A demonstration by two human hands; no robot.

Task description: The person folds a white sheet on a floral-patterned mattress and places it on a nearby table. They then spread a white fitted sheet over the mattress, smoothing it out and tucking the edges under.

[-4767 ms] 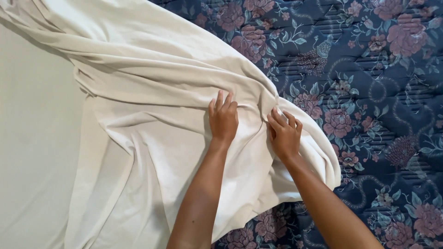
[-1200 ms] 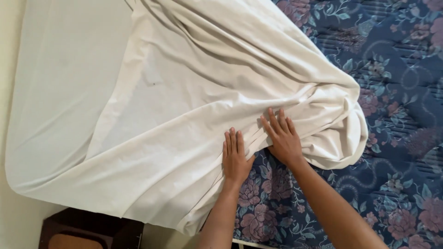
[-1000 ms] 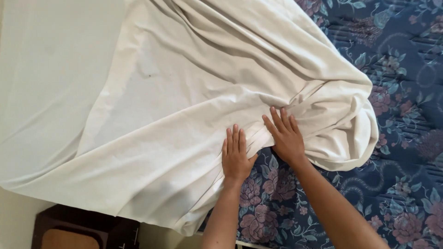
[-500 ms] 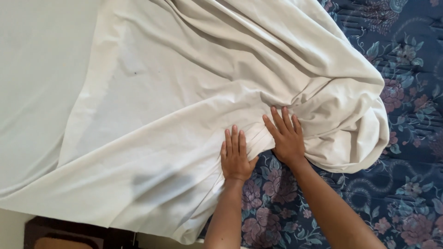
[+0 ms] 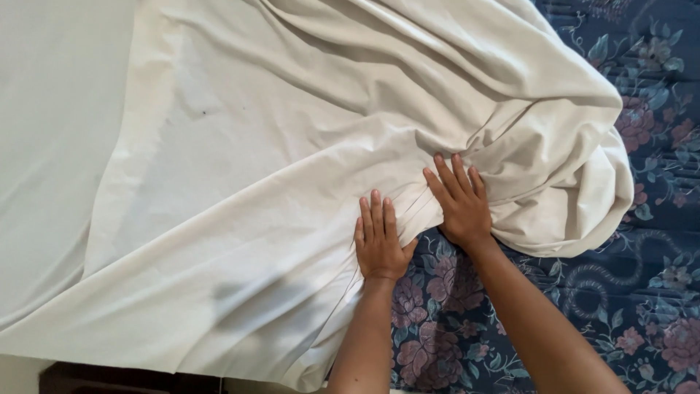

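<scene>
A: Starting at the left, what lies there?

B: A flat, pale stretch of cream sheet [image 5: 240,190] covers the left part of the bed, smooth near the edge, with long creases running toward the middle. At the bottom left corner a dark piece of furniture [image 5: 117,379] shows below the sheet's hem.

A: And moving toward the middle?

B: The left hand [image 5: 379,244] lies palm down on the sheet's lower edge, right where the cloth meets the mattress. Its fingers are straight and close together, pressed flat on the fabric; they clasp nothing.

A: The other hand?

B: Just beside it, a little higher and to the right, the right hand [image 5: 461,206] rests palm down on a gathered ridge of the same sheet. Its fingers are spread slightly and laid flat. I cannot tell whether the fingertips pinch any fold beneath them.

A: What is farther right?

B: The sheet bunches into a thick, rumpled mound to the right of the right hand, its rounded edge hanging over the blue floral mattress [image 5: 642,292], which lies bare along the right side and under both forearms.
</scene>
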